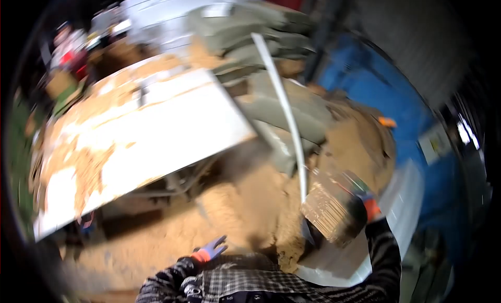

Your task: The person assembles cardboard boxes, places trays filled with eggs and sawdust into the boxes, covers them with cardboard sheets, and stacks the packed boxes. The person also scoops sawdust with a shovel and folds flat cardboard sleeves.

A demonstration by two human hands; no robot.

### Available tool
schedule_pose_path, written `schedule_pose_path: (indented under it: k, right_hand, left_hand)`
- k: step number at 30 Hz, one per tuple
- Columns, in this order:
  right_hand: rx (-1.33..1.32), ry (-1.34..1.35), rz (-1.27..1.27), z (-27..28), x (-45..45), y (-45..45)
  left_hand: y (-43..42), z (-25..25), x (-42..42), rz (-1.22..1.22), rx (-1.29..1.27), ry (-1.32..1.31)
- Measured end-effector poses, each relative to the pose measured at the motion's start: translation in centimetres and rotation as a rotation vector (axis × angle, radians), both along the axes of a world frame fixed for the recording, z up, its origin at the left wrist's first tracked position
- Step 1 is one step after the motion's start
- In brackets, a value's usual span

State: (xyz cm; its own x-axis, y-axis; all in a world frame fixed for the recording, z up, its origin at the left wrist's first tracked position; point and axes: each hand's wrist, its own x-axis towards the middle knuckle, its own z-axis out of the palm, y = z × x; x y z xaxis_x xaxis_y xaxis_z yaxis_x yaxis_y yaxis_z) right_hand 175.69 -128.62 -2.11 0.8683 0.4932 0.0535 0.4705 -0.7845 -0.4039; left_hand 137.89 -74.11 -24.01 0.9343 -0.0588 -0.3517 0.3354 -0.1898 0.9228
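My left hand (213, 248), in a pale purple glove with an orange cuff, hangs near my waist with its fingers apart and nothing in it. On the right, my right hand (369, 204) is gloved with an orange cuff and reaches to the far side of a bundle (331, 211) of brown, thin stacked pieces with a shiny wrap. The fingers of that hand are mostly blurred and hidden at the bundle's edge. Beneath the bundle is a white sheet-like surface (339, 258).
A white table (172, 125) strewn with brown dust stands at the left. Grey-green sacks (276, 89) lie piled behind, with a long white strip (284, 102) across them. Sawdust-like material (224, 209) covers the floor. A blue sheet (360, 78) hangs at the right.
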Motion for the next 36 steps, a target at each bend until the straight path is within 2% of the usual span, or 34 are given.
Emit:
schedule_pose_path:
  k: [1, 2, 3, 5, 7, 9, 10, 11, 13, 14, 15, 16, 17, 19, 20, 21, 22, 23, 25, 26, 27, 28, 29, 30, 31, 33, 34, 36]
  right_hand:
    - [0.063, 0.136, 0.013, 1.2, -0.7, 4.1]
    - [0.310, 0.429, -0.203, 1.3, -1.5, 8.1]
    - [0.286, 0.451, -0.126, 1.1, -2.6, 9.9]
    - [0.521, 0.764, -0.327, 5.7, -6.9, 19.9]
    - [0.464, 0.689, 0.031, 6.7, -10.4, 27.5]
    - [0.679, 1.063, -0.005, 5.1, -12.6, 33.7]
    - [0.878, 1.340, -0.183, 3.4, -13.0, 36.5]
    - [0.804, 1.486, -0.187, 5.0, -15.4, 40.6]
    - [0.788, 1.857, -0.068, 0.4, -16.8, 44.8]
    - [0.620, 1.539, -0.236, 4.7, -23.3, 51.7]
    - [0.586, 1.758, 0.086, 1.0, -23.5, 53.3]
    - [0.537, 1.724, 0.424, -2.7, -24.7, 55.6]
    - [0.433, 1.529, 0.632, -3.3, -27.3, 59.3]
    - [0.294, 1.028, 1.034, -1.7, -33.8, 67.1]
    - [0.303, 0.914, 1.161, -1.5, -36.9, 70.6]
    - [0.334, 0.821, 1.317, 4.4, -40.7, 74.2]
    - [0.298, 1.121, 1.216, 3.4, -42.6, 76.4]
    - [0.252, 1.414, 1.095, 1.4, -44.0, 78.7]
    - [0.314, 1.442, 1.293, 0.9, -47.1, 82.3]
    - [0.439, 1.143, 1.600, 1.9, -48.6, 84.2]
    - [0.563, 0.799, 1.868, 3.0, -50.0, 86.3]
    - [0.343, 0.873, 1.834, 5.2, -51.2, 87.9]
    - [0.124, 0.922, 1.784, 7.4, -52.4, 89.6]
    - [0.228, 0.892, 1.837, 9.5, -53.4, 90.9]
    - [0.335, 0.857, 1.886, 11.6, -54.4, 92.2]
    - [0.581, 0.957, 1.934, 12.7, -56.3, 96.0]
    - [0.698, 0.976, 1.960, 12.7, -57.4, 98.4]
    - [0.880, 0.886, 2.032, 12.6, -59.1, 104.8]
  left_hand:
    - [2.2, 1.1, -1.0, 0.052, -0.017, 0.001]
    - [4.4, 1.9, -2.1, 0.097, -0.034, 0.000]
    - [5.7, 1.9, -2.4, 0.087, -0.015, 0.000]
    - [8.8, 2.2, -3.6, 0.151, -0.076, -0.029]
    - [11.4, 1.3, -5.3, 0.241, -0.214, -0.092]
    - [13.9, -1.5, -8.0, 0.062, 0.006, -0.428]
    - [14.7, -0.5, -8.7, 0.097, 0.009, -0.452]
    - [15.6, 0.4, -9.5, 0.132, 0.012, -0.475]
    - [16.6, 1.7, -12.1, 0.314, -0.053, -0.469]
    - [17.1, 1.8, -13.6, 0.430, -0.116, -0.426]
    - [17.9, 0.2, -14.9, 0.593, -0.227, -0.296]
    - [19.3, 1.0, -17.6, 0.760, -0.321, -0.247]
    - [20.6, 2.1, -20.2, 0.935, -0.416, -0.215]
    - [23.9, 1.0, -26.2, 1.309, -0.177, -0.316]
    - [25.1, 1.8, -29.2, 1.434, -0.075, -0.284]
    - [25.6, 3.8, -31.4, 1.629, -0.159, -0.384]
    - [26.3, 5.1, -33.9, 1.687, -0.247, -0.532]
    - [26.5, 9.4, -35.6, 1.795, -0.213, -0.575]
    - [27.7, 13.2, -38.9, 1.999, -0.014, -0.674]
    - [28.7, 12.6, -41.4, 2.085, 0.156, -0.730]
    - [30.3, 14.9, -42.9, 2.142, 0.255, -0.803]
    - [31.9, 17.2, -44.3, 2.195, 0.361, -0.870]
    - [33.4, 24.6, -43.3, 2.108, 0.260, -1.058]
    - [34.9, 27.9, -44.0, 2.090, 0.330, -1.059]
    - [37.2, 29.5, -45.2, 2.033, 0.248, -1.152]
    - [41.7, 32.7, -47.5, 1.910, 0.073, -1.324]
    - [44.3, 34.3, -48.1, 1.848, 0.368, -1.312]
    - [50.6, 36.0, -49.7, 1.841, 0.421, -1.348]
